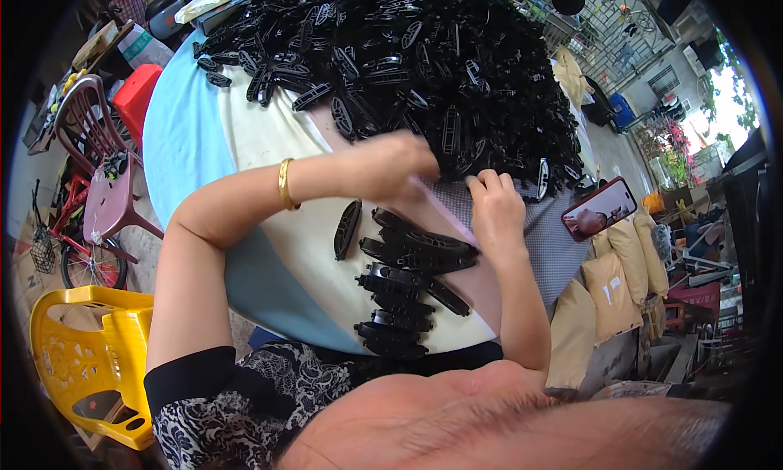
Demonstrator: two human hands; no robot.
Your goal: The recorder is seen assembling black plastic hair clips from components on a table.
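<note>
**Two hands at the edge of a heap of black plastic parts**

Nearest the camera, at the lower edge of the head view, is the person's own head and a black-and-white patterned sleeve [236,405], from which both bare forearms rise toward the table.

Left arm: bent sharply at the elbow, the forearm runs almost level across the picture from left to right, with a gold bangle [285,184] on the wrist. The left hand [395,166] lies knuckles up, fingers curled under, at the near edge of the big heap of black plastic parts [408,54]. It seems closed on something at the heap's edge, but the fingers hide what is under them, so the hold cannot be told.

Right arm: it comes up steeply from the lower right, wrist straight. The right hand [495,210] is also knuckles up, fingers bent down with the tips meeting the heap just beside the left hand; whether it pinches a part cannot be told either.

Between the two forearms, near the body, a row of stacked black oval pieces [408,286] lies on the round table [188,144], whose cloth is pale blue and cream. One single piece [347,229] lies apart, just left of the row.

A phone in a red case [599,209] lies right of the right hand. Yellow [90,356] and purple plastic chairs [102,176] stand on the floor at the left.
</note>
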